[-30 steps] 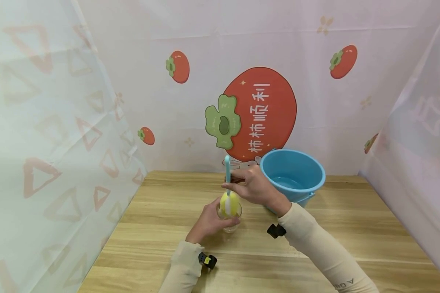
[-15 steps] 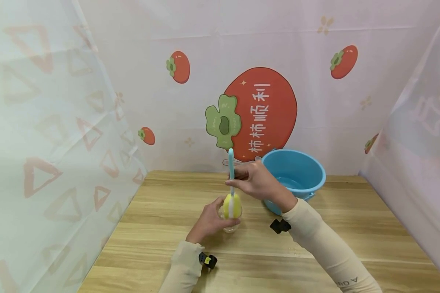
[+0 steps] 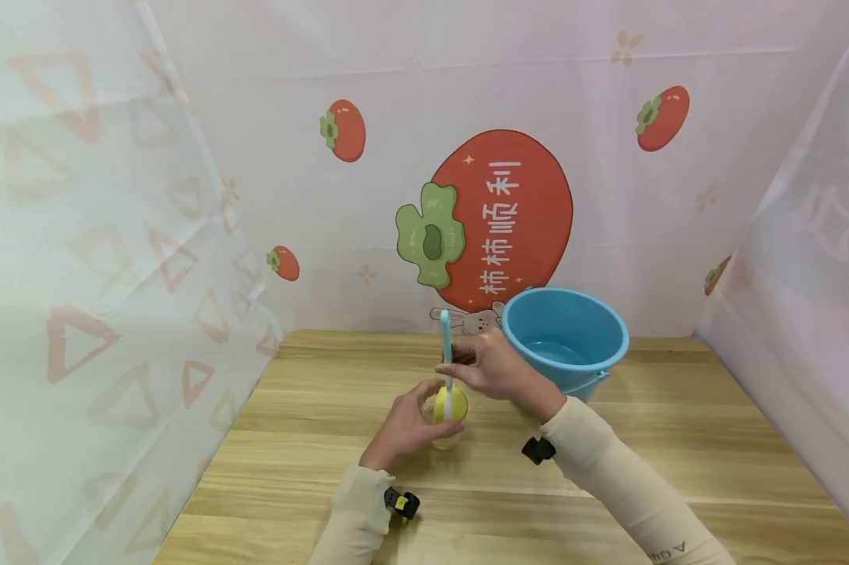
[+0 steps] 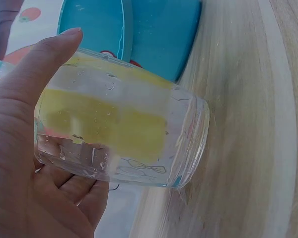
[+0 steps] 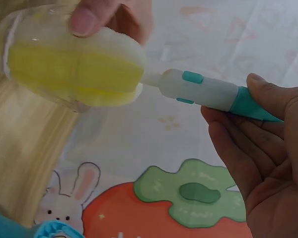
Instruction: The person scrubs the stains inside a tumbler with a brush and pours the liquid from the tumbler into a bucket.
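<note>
A clear glass cup (image 4: 184, 148) stands upright on the table, with my left hand (image 3: 405, 424) gripping it around its side. Inside the cup sits the yellow and white sponge head (image 3: 453, 402) of a cup brush. My right hand (image 3: 497, 366) pinches the brush's teal handle (image 3: 446, 329) between thumb and fingers, above the cup. In the right wrist view a white collar (image 5: 198, 89) with teal patches joins the handle to the sponge. Water drops cling to the glass in the left wrist view.
A blue bucket (image 3: 573, 310) stands at the back right, just behind my right hand. The wood-grain table (image 3: 290, 471) ends at a white printed curtain (image 3: 368, 204), which also hangs at both sides.
The brush rose slightly with my right hand, then came down, and its sponge now sits deeper in the cup. My left hand has stayed in place on the cup.
</note>
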Demonstrator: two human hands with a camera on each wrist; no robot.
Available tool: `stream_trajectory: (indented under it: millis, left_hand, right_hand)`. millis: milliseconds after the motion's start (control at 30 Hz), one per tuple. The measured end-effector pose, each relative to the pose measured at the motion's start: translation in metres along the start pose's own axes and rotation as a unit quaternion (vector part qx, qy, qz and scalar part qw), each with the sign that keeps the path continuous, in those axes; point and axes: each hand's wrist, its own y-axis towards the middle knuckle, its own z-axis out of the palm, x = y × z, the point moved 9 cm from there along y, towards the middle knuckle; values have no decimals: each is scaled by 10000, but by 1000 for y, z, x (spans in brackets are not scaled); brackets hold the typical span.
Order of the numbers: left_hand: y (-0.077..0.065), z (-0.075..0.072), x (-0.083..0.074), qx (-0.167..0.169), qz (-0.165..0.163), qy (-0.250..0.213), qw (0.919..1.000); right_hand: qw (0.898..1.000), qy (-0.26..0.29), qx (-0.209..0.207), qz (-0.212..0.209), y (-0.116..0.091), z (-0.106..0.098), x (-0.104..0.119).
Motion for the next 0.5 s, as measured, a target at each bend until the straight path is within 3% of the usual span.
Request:
stream_trajectory:
  millis: [133, 367, 500]
  left_hand:
    - [-1, 2, 1, 14, 3, -13, 10000]
    - [1, 3, 1, 25, 33, -74, 10000]
    - [3, 1, 1, -37, 34, -32, 10000]
  right_hand:
    - [10000, -79, 0, 61, -1, -1, -1]
    - [9994, 53, -352, 27, 7, -28, 14]
    - [9991, 187, -364, 116, 9, -28, 14]
